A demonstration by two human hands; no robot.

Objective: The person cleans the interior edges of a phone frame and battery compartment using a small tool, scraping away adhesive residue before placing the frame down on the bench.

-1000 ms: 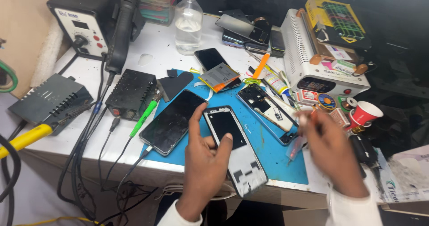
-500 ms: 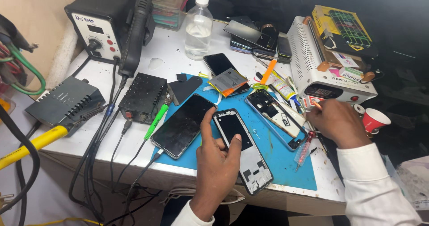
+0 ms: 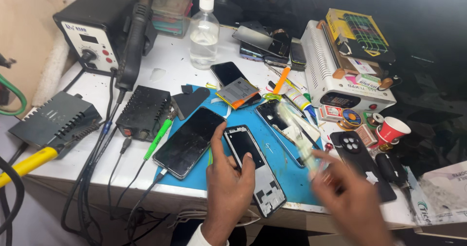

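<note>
My left hand (image 3: 227, 187) rests on a dismantled phone frame (image 3: 254, 168), thumb and fingers pinning its near half to the blue mat (image 3: 292, 178). The frame lies lengthwise, with its bare lower end at the table's front edge. My right hand (image 3: 351, 200) is blurred at the front right, closed around a thin pale tube-like tool (image 3: 297, 135) that points up and to the left over the mat. I cannot tell what kind of tool it is. A black phone screen (image 3: 189, 141) lies just left of my left hand.
Another opened phone (image 3: 275, 119) and a phone with a battery on it (image 3: 236, 91) lie on the mat. A spray bottle (image 3: 203, 29), hot-air station (image 3: 99, 29), black heating plate (image 3: 145, 110), white machine (image 3: 340, 78), red cup (image 3: 392, 129) and black back cover (image 3: 361, 159) stand around.
My right hand has come back from the tools near the red cup toward the front edge, now carrying the thin pale tool. My left hand stays on the phone frame.
</note>
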